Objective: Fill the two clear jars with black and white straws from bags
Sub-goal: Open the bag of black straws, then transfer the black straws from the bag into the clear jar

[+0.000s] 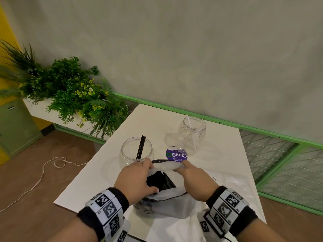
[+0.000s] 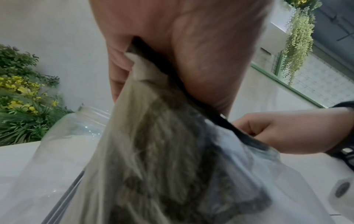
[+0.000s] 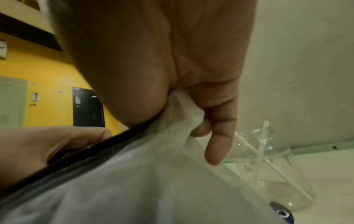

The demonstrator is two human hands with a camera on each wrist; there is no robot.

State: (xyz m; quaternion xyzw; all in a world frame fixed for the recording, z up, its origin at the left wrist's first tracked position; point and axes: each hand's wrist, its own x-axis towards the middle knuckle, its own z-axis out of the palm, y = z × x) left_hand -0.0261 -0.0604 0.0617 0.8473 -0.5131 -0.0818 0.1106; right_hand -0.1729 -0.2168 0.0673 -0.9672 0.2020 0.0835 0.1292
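Only the head view shows black straws [image 1: 161, 181] inside the see-through plastic bag [image 1: 167, 205] on the near white desk [image 1: 225, 165]. The left hand [image 1: 135, 179] and right hand [image 1: 196, 179] each pinch its rim, pulling it open.

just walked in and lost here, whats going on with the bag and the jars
A person is filling two clear jars with straws. Both hands, left hand and right hand, grip the rim of a plastic bag of black straws, holding it open. The near jar has a few black straws, the far jar a few white ones.
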